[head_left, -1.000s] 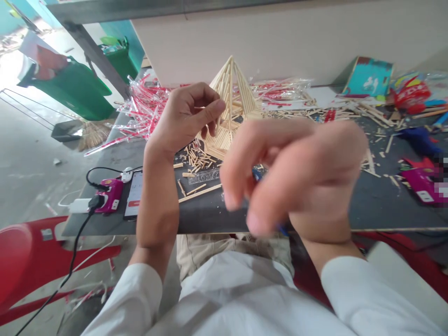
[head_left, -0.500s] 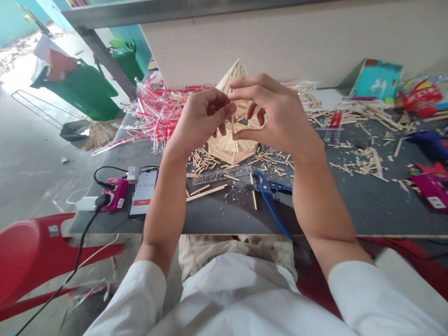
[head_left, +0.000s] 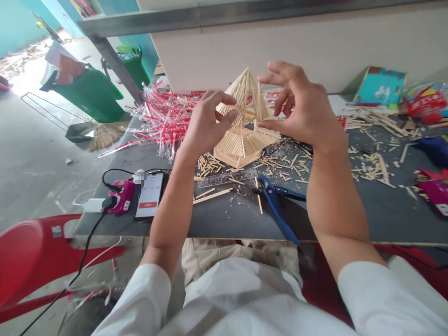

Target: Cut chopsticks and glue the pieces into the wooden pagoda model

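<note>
A wooden stick model [head_left: 241, 140] with a pointed, cone-like top and a many-sided slatted base stands on the dark table. My left hand [head_left: 210, 123] is at the model's left side, thumb and forefinger apart with nothing seen between them. At the right side, my right hand [head_left: 301, 105] holds a short stick [head_left: 259, 100] upright, its ends between fingertip and thumb. Short cut sticks [head_left: 210, 165] and a clear ruler [head_left: 227, 178] lie in front of the model. Blue-handled cutters [head_left: 278, 210] rest nearer the table's front edge.
Red-and-clear plastic wrappers [head_left: 161, 116] are heaped at the left back. A phone [head_left: 150, 196] and a pink power adapter [head_left: 121, 197] lie at front left. More loose sticks [head_left: 378, 121] and a teal box [head_left: 380, 86] are at the right.
My hands have moved apart. The left thumb and forefinger have parted from the stick, and my right hand has carried it rightward, uncovering more of the model. The whole view has shifted slightly.
</note>
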A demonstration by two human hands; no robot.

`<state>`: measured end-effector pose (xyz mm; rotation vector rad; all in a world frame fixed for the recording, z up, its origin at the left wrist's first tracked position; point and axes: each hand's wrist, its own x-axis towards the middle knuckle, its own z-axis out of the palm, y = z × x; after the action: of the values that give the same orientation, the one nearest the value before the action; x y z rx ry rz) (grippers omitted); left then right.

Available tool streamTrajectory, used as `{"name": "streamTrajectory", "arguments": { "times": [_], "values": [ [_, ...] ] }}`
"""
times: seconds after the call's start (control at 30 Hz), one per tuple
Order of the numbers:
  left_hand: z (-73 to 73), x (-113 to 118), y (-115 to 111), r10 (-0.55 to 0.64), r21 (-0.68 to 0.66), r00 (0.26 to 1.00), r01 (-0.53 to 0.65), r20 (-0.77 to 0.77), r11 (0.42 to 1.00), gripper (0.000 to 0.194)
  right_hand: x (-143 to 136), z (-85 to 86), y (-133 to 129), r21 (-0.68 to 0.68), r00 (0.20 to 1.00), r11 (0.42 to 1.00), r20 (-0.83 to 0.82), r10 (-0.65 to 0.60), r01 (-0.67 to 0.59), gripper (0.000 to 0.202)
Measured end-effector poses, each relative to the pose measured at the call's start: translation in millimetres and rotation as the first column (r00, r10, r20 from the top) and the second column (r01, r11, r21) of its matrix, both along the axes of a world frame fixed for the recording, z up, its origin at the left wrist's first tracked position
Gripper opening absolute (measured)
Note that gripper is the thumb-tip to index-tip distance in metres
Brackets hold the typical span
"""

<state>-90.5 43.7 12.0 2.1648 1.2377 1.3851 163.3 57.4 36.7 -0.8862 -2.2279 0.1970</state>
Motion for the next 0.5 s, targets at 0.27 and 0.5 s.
{"name": "streamTrajectory", "arguments": {
  "times": [0.27,0.5],
  "values": [
    [-5.1,4.5,5.4,0.004,0.106,0.998,0.003,-0.066,0.994,0.027,-7.9,6.7,6.4,0.031,0.986,0.999,0.164,0.009,-0.014,0.1],
    [-12.0,8.9,9.2,0.039,0.117,0.995,-0.028,-0.095,0.993,0.031,-13.4,10.4,0.5,0.036,0.968,0.998,0.245,-0.052,0.044,0.088]
  ]
}}
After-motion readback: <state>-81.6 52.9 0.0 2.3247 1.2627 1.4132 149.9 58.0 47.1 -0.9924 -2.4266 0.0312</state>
